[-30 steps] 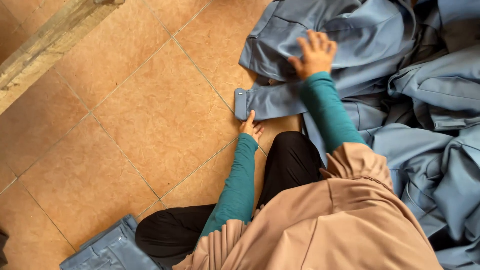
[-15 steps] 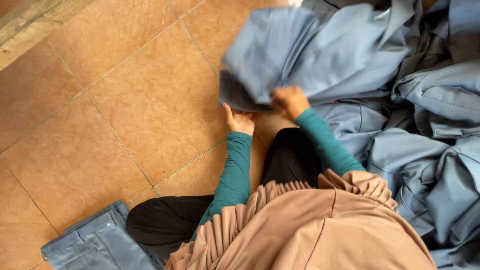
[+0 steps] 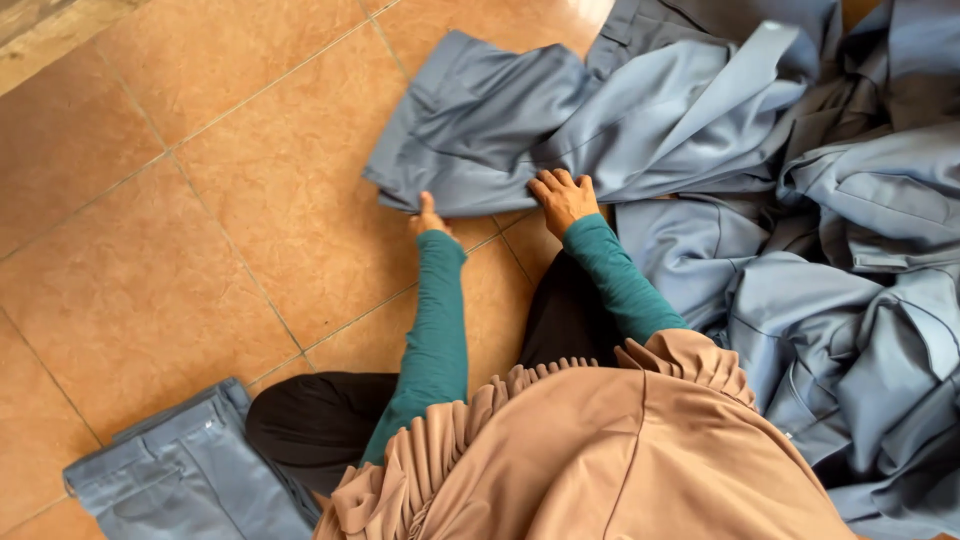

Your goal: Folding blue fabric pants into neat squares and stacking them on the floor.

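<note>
A grey-blue garment [image 3: 480, 125] lies partly folded on the orange tiled floor in front of me. My left hand [image 3: 427, 215] grips its near edge at the left. My right hand [image 3: 563, 198] presses down on the same near edge, further right, fingers curled into the cloth. Both arms wear teal sleeves. The garment's far part runs into the heap of similar cloth on the right.
A large heap of grey-blue garments [image 3: 850, 250] fills the right side. A folded grey-blue garment [image 3: 175, 475] lies at the lower left by my knee. A wooden ledge [image 3: 50, 30] runs along the top left. Orange floor tiles [image 3: 200, 220] spread to the left.
The garment was flipped over toward me and now lies flatter on the floor. My right hand came back from reaching far and both hands now hold the near edge.
</note>
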